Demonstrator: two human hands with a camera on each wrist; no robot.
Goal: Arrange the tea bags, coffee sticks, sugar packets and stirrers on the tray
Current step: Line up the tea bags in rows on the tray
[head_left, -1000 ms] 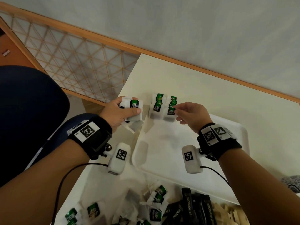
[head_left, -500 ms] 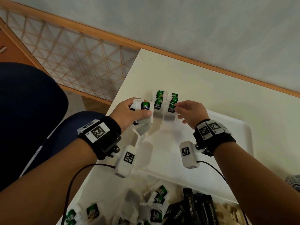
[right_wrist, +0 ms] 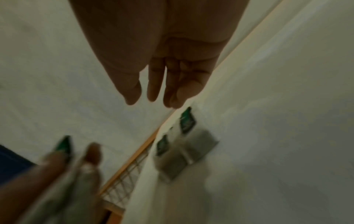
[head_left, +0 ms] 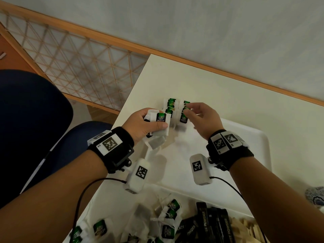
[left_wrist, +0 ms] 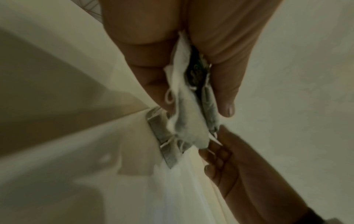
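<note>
My left hand (head_left: 154,125) grips a small bundle of green-tagged tea bags (head_left: 160,118) at the far left corner of the white tray (head_left: 249,151). In the left wrist view the tea bags (left_wrist: 184,109) are pinched between thumb and fingers of the left hand (left_wrist: 197,106). Two short rows of tea bags (head_left: 171,106) lie in that corner. My right hand (head_left: 190,109) hovers over the right row (head_left: 183,118). In the right wrist view the right hand (right_wrist: 151,100) has loosely straight fingers and holds nothing, with the rows of tea bags (right_wrist: 184,136) below it.
Loose tea bags (head_left: 168,225), black coffee sticks (head_left: 210,227) and wooden stirrers (head_left: 249,228) lie on the table in front of the tray. The table's left edge drops off beside a wooden lattice screen (head_left: 78,67) and a blue chair (head_left: 26,120).
My left hand has carried its bundle of tea bags to the right, up beside the rows. The right hand has stayed over the right row, fingers now loose.
</note>
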